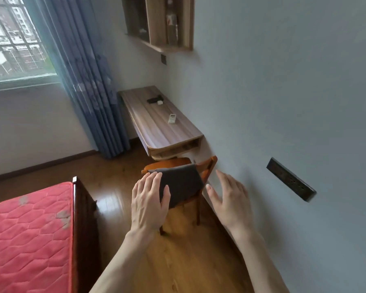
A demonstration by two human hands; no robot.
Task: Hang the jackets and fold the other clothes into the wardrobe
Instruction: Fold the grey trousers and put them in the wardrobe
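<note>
Head view: a red mattress (28, 229) lies at my left, a wooden chair (207, 168) stands ahead by the wall, a folded dark grey garment (182, 182) on it. My left hand (149, 201) and right hand (228, 199), fingers spread, hold nothing; I should grasp both edges together so the fold keeps.

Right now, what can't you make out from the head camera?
- Wardrobe: not in the head view.
- Dark grey garment on the chair: its type is unclear; the left hand covers its near edge.
- Chair seat: hidden under the garment.
- Wall shelf contents: blurred, top cut off.
- Right hand: open, holds nothing.
</note>
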